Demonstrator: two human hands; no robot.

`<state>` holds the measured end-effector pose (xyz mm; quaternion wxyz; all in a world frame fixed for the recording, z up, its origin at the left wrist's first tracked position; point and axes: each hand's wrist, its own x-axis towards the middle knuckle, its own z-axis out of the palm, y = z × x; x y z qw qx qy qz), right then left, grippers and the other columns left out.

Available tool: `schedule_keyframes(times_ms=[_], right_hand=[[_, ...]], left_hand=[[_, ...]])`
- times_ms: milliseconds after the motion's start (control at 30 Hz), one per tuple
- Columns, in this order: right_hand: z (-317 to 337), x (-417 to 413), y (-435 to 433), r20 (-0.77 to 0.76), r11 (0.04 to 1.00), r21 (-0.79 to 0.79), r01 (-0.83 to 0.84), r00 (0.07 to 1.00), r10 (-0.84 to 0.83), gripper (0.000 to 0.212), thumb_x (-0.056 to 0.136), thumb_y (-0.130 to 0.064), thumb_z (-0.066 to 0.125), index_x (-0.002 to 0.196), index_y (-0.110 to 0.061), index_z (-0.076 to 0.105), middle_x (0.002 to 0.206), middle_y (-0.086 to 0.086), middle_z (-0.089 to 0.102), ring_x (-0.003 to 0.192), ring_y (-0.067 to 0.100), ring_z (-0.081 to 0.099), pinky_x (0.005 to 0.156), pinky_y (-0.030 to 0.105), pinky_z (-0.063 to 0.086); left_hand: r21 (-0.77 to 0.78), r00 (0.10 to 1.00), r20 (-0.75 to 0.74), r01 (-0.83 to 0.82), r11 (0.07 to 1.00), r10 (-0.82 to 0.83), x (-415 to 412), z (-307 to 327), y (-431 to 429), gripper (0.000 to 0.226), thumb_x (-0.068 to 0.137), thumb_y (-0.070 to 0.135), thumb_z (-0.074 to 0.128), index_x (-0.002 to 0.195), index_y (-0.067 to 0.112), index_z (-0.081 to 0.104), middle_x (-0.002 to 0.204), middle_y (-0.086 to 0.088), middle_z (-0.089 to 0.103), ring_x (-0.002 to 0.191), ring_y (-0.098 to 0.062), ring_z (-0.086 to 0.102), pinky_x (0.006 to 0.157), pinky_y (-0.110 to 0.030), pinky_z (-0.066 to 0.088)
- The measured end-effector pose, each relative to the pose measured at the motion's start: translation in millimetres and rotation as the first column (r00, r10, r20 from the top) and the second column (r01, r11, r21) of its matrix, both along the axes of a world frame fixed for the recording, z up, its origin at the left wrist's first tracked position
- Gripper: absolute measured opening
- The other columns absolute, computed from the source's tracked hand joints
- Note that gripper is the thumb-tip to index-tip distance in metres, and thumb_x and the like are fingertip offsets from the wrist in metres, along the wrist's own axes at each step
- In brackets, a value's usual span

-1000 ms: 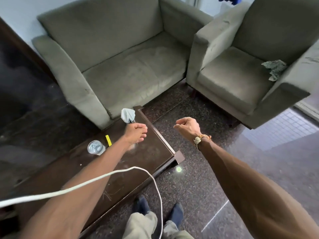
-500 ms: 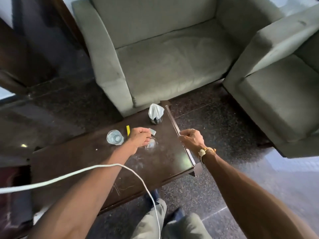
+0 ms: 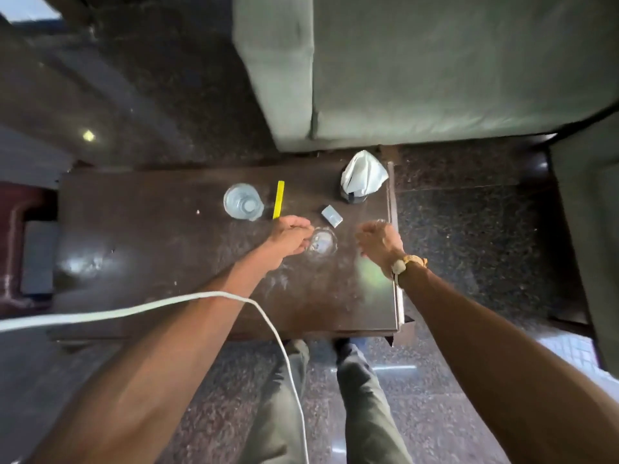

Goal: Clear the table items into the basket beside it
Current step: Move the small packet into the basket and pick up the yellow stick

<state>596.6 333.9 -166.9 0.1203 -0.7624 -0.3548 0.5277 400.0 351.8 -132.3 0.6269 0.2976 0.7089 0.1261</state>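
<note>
Over the dark table (image 3: 167, 229), your left hand (image 3: 289, 237) is curling its fingers against the rim of a clear dish (image 3: 324, 243) sitting there; blur is hiding whether they are gripping. Your right hand (image 3: 380, 241) is hovering just beside, fingers loosely curled, holding nothing.

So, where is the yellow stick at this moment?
In the head view, the yellow stick lies on the dark table, directly right of the clear glass and just beyond the left hand.
</note>
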Motion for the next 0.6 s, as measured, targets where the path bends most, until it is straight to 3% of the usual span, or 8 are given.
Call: schedule_keyframes(times_ms=[100,200,267,333,433,600], right_hand=[[-30.3,-5.8,10.8,-0.010,0.996,-0.036,-0.084,0.996,0.084,0.022,0.094,-0.013,0.060,0.114,-0.010,0.066,0.108,0.007,0.060,0.110,0.032,0.062,0.099,0.047,0.052],[-55.1,-17.1,28.0,0.075,0.982,-0.015,-0.186,0.980,0.187,0.020,0.091,-0.012,0.054,0.097,-0.007,0.073,0.099,0.012,0.069,0.096,0.034,0.067,0.085,0.041,0.057],[-69.2,-25.5,36.2,0.125,0.965,-0.035,-0.261,0.957,0.263,0.025,0.092,-0.009,0.050,0.101,-0.005,0.073,0.107,0.016,0.072,0.099,0.034,0.067,0.085,0.039,0.056],[-85.2,-29.1,42.4,0.171,0.942,-0.061,-0.329,0.927,0.335,0.029,0.094,-0.006,0.048,0.112,-0.004,0.070,0.117,0.018,0.069,0.108,0.037,0.064,0.089,0.039,0.054],[-106.2,-29.6,49.4,0.154,0.964,-0.030,-0.265,0.951,0.266,0.037,0.092,-0.006,0.047,0.124,-0.006,0.065,0.124,0.017,0.064,0.115,0.038,0.057,0.098,0.039,0.049],[-122.2,-33.1,58.9,0.121,0.967,0.030,-0.253,0.961,0.248,0.039,0.093,-0.006,0.048,0.128,-0.009,0.064,0.122,0.017,0.067,0.119,0.035,0.057,0.102,0.041,0.048]], left_hand=[[-0.043,0.997,0.004,-0.075,0.996,0.075,1.6,-40.3,-3.5,0.015,0.094,0.003,0.060,0.106,0.011,0.062,0.085,-0.006,0.063,0.070,-0.011,0.058,0.072,-0.020,0.053],[-0.056,0.993,-0.007,-0.122,0.991,0.121,5.4,-78.9,-4.6,0.019,0.093,0.003,0.061,0.110,0.009,0.062,0.084,-0.006,0.062,0.067,-0.012,0.057,0.070,-0.023,0.052],[-0.058,0.987,-0.008,-0.162,0.985,0.162,10.7,-101.6,-5.6,0.028,0.091,0.000,0.062,0.118,0.002,0.061,0.088,-0.009,0.063,0.067,-0.013,0.058,0.067,-0.026,0.054],[-0.050,0.983,-0.039,-0.183,0.982,0.181,19.0,-121.4,-3.7,0.037,0.087,-0.002,0.064,0.123,0.002,0.060,0.098,-0.012,0.066,0.076,-0.018,0.062,0.079,-0.038,0.058],[-0.018,0.978,-0.030,-0.208,0.978,0.208,34.0,-143.8,3.2,0.045,0.087,-0.002,0.063,0.130,0.007,0.055,0.112,-0.016,0.067,0.089,-0.019,0.062,0.090,-0.044,0.056],[0.011,0.966,0.051,-0.254,0.967,0.254,57.6,-157.8,21.4,0.063,0.085,-0.010,0.057,0.143,0.011,0.042,0.085,0.003,0.066,0.078,-0.016,0.062,0.088,-0.045,0.055]])
